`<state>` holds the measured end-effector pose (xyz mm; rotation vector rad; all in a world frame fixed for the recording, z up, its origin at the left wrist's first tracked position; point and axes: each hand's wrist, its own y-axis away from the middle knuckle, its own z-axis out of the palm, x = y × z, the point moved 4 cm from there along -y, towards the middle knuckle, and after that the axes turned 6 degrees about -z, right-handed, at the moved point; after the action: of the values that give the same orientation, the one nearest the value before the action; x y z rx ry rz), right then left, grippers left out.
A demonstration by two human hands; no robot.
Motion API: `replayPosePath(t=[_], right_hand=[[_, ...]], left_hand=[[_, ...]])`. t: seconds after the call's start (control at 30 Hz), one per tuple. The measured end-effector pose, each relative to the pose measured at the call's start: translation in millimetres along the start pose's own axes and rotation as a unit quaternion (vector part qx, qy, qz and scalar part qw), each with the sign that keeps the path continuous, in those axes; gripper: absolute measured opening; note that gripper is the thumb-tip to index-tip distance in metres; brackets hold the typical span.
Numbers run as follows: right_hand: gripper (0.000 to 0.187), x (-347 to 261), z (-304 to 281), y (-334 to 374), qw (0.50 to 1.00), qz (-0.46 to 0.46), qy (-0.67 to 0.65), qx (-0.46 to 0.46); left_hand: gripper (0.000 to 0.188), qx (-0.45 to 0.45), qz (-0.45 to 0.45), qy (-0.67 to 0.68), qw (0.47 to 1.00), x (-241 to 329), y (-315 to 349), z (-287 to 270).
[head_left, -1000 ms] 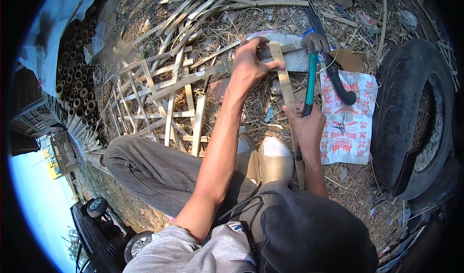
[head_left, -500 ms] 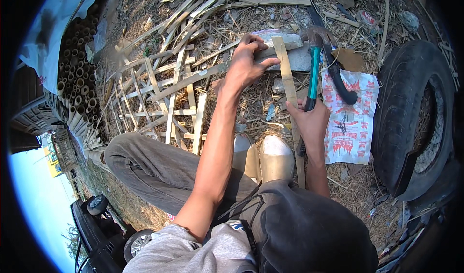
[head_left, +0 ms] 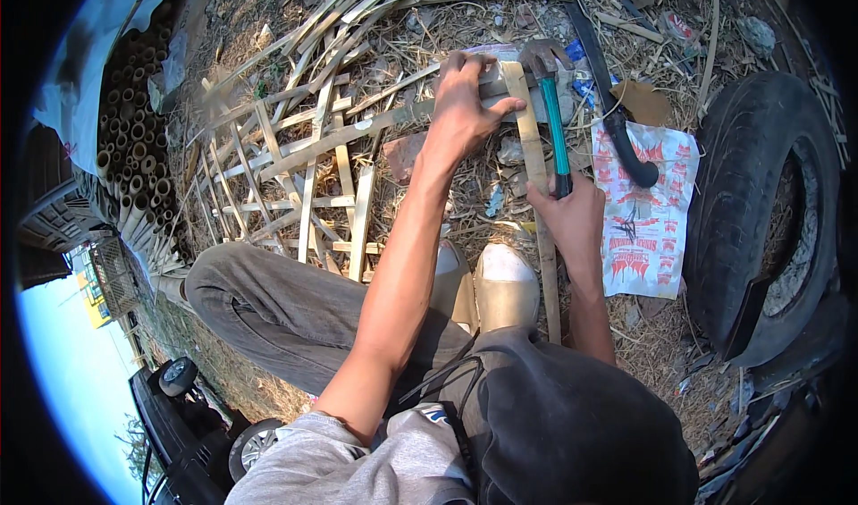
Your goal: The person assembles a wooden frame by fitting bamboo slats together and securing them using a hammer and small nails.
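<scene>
My right hand (head_left: 574, 214) is closed round the grip of a claw hammer (head_left: 554, 125) with a teal and black handle. Its thumb rests against a flat bamboo strip (head_left: 534, 161) running from near my lap up to a pale block. The hammer head is just right of that strip's far end. My left hand (head_left: 466, 107) curls over the end of a lattice strip on the block, thumb stretched toward the upright strip; its fingertips are partly hidden. That strip belongs to a bamboo lattice (head_left: 308, 183) lying to the left.
A machete (head_left: 617, 130) with a black handle lies right of the hammer. Below it, a white and red printed sheet (head_left: 645, 246) holds thin dark nails. A worn tyre (head_left: 760, 228) lies at the right. Loose bamboo strips (head_left: 357, 9) and stacked bamboo tubes (head_left: 134, 147) are farther left.
The hammer has shifted left and its head is now closer to the upright strip's far end. The lattice strip has come in under that end. My left hand has moved slightly.
</scene>
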<state>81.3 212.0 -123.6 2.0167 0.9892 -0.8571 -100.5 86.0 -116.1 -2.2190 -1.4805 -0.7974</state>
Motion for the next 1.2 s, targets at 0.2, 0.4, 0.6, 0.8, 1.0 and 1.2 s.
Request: replayPosePath(t=[0.2,0.4,0.6,0.8,1.0,1.2], right_hand=[[0.037,7,1,0,1.000,-0.023,0.000,0.018],[0.037,4,1,-1,1.000,-0.014,-0.021,0.009],[0.038,3,3,-1,1.000,-0.015,-0.016,0.006],[0.038,11,5,0,1.000,0.008,-0.026,0.004],[0.037,4,1,1,1.000,0.018,-0.002,-0.005],[0.044,-11,-11,0,1.000,0.003,0.014,-0.016]], left_hand=[[0.085,-0.044,-0.029,0.003,0.999,-2,-2,4],[0.082,-0.055,-0.016,-0.017,0.998,4,-1,2],[0.078,-0.054,-0.037,-0.004,0.998,1,-3,2],[0.077,-0.041,-0.016,-0.041,0.998,4,-2,2],[0.079,-0.055,-0.017,-0.036,0.998,4,-1,3],[0.081,-0.045,-0.015,-0.067,0.997,8,2,-1]])
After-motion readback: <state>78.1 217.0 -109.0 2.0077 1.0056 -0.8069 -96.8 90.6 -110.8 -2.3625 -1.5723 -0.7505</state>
